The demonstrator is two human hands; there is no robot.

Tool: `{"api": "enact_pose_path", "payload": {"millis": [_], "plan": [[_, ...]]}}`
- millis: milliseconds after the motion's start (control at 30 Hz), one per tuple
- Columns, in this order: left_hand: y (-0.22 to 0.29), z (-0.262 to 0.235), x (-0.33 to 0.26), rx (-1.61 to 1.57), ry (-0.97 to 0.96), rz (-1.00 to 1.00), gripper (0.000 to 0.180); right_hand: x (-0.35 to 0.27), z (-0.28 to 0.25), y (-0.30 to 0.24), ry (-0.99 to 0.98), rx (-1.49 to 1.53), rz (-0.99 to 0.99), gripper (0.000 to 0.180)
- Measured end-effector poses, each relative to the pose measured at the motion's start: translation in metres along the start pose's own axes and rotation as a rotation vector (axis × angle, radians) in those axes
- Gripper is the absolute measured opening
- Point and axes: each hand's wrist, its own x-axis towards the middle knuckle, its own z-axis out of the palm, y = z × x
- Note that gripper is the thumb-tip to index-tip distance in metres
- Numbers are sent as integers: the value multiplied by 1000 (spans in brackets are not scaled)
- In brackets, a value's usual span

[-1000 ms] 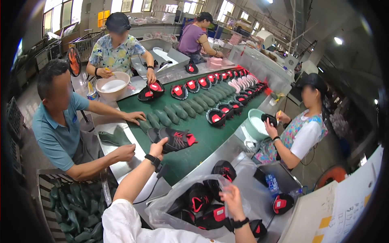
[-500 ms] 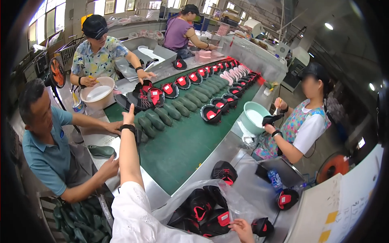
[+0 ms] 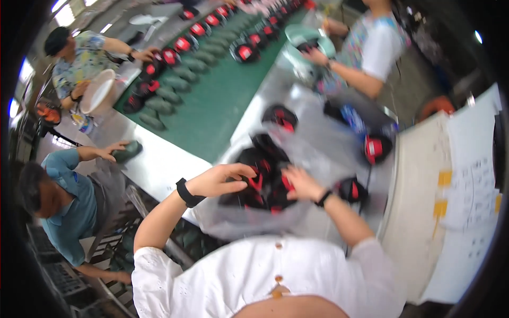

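A clear plastic bag [image 3: 228, 225] with several black and red shoe uppers [image 3: 260, 159] lies just in front of me, its contents blurred by motion. From the left, my left hand [image 3: 220, 180] hangs over the uppers with thumb and fingers apart, holding nothing. My right hand [image 3: 303, 184] reaches in from the other side, fingers spread and their tips at a red-marked upper. Another black and red upper [image 3: 280, 117] rests on the metal table beyond the bag.
Left, a person in blue has a hand on a green shoe last [image 3: 127, 152]. A green conveyor belt [image 3: 212, 116] carries lasts and uppers. Two more people sit at its sides, near a pale basin [image 3: 99, 93] and a green basin [image 3: 303, 34]. A board [image 3: 419, 196] stands right.
My left hand has come back from over the belt to the bag, and my right hand has moved in over the uppers. The view has tilted down. The person in blue has shifted.
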Motion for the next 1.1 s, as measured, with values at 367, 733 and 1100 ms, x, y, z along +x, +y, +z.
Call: {"api": "enact_pose_path", "payload": {"millis": [367,733,1100], "plan": [[-44,91,-44,793,74,-355,57,6,-20,1,-247,117,110,72],[-43,99,0,475,338,-352,34,99,45,-44,-62,141,-15,88],[-145,42,78,856,208,-655,79,-27,0,76,315,1988,-157,90]]}}
